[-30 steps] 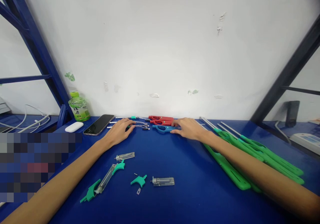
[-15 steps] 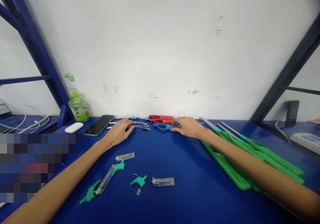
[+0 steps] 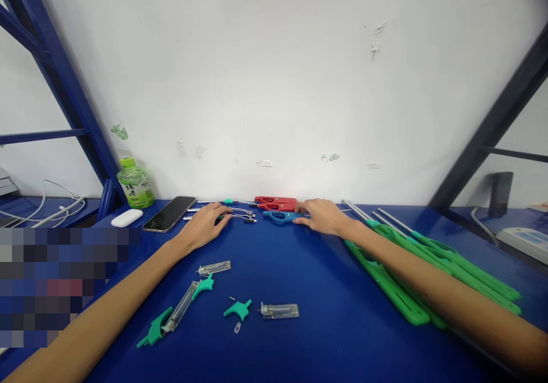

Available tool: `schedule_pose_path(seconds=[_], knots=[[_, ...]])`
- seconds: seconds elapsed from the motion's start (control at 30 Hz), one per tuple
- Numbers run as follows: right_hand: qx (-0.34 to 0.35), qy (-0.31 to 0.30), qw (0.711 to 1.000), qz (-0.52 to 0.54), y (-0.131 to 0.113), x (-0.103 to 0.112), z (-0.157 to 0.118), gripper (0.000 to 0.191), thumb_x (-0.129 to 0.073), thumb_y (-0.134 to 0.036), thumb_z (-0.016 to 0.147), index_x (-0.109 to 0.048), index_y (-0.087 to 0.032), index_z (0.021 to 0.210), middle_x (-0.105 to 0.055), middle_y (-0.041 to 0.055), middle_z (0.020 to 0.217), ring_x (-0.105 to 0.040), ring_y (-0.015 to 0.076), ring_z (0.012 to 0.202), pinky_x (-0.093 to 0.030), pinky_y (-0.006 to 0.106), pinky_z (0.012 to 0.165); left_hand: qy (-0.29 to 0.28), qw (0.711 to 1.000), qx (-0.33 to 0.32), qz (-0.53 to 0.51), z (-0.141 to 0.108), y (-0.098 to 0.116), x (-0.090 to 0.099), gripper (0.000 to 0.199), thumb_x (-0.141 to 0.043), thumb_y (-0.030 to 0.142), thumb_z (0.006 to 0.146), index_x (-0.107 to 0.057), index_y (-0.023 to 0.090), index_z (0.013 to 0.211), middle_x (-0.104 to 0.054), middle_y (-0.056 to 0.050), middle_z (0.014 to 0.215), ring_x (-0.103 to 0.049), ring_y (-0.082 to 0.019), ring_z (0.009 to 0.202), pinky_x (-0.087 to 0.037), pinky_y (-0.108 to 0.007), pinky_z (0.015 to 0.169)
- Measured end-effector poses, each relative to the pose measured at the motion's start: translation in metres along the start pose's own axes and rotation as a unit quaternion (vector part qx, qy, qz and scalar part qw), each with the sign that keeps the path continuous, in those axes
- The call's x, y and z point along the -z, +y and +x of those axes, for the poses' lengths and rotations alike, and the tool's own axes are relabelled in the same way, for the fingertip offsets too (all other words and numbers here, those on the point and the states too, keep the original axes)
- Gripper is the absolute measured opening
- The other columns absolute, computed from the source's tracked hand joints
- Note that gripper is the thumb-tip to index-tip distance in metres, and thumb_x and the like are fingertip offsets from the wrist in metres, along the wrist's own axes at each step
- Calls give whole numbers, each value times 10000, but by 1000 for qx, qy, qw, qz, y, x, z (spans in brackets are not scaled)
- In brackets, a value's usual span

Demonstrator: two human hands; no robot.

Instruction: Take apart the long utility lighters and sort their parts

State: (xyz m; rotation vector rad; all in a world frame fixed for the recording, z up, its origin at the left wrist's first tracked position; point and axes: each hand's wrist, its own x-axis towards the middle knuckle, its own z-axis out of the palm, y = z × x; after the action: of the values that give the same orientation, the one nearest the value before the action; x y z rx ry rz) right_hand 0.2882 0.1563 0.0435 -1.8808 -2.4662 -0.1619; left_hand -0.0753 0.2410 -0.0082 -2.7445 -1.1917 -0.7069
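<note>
A blue lighter casing (image 3: 279,217) is laid crosswise at the far side of the worktop (image 3: 317,280), in front of red lighter casings (image 3: 279,201); its right end is covered by the nearer right hand (image 3: 320,216), whose thumb and forefinger are parted, though whether it is pinched cannot be made out. Beyond its left end, wired metal rods (image 3: 192,209) are overlain by the left hand (image 3: 205,225), its fingers bent and any grip hidden.

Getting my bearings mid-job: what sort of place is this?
Probably a workshop bench: loose teal parts, clear cartridges and green handles lie spread on a blue table against a white wall.
</note>
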Motion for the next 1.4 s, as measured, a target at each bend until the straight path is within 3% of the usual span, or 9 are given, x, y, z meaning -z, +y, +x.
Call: schedule_pose_path(seconds=[0.63,1.03,1.2,1.4], knots=[[10,59,998,-3,2,8,-18,383,-657,-431,1017,-634,-197,1320,-667,96,1307,-689,230,1083,-598,454,922,-35,999,13,26,2,-17,9,317,-659,418,1009,-662,194,1233,-670,-90,1287,-667,-244,1145,-571,-485,998],[1,93,996,-2,17,30,-55,346,-640,-445,1027,-658,-195,1265,-692,83,1242,-698,205,1015,-602,428,893,-30,999,8,-7,11,-21,1,323,-655,415,1012,-656,193,1247,-665,-94,1299,-667,-241,1143,-575,-482,992],[-17,91,996,-12,13,44,-79,307,-600,-463,1045,-693,-203,1179,-723,55,1122,-691,175,892,-584,378,819,-29,999,5,-15,20,-28,-2,324,-653,417,1013,-655,194,1249,-664,-95,1301,-668,-240,1141,-577,-479,989],[-73,67,994,-37,14,41,-124,271,-539,-463,1046,-748,-291,1064,-777,59,998,-724,253,841,-471,343,659,-30,999,0,-20,26,-33,-6,324,-654,418,1013,-656,194,1248,-665,-94,1300,-668,-240,1142,-576,-479,990]])
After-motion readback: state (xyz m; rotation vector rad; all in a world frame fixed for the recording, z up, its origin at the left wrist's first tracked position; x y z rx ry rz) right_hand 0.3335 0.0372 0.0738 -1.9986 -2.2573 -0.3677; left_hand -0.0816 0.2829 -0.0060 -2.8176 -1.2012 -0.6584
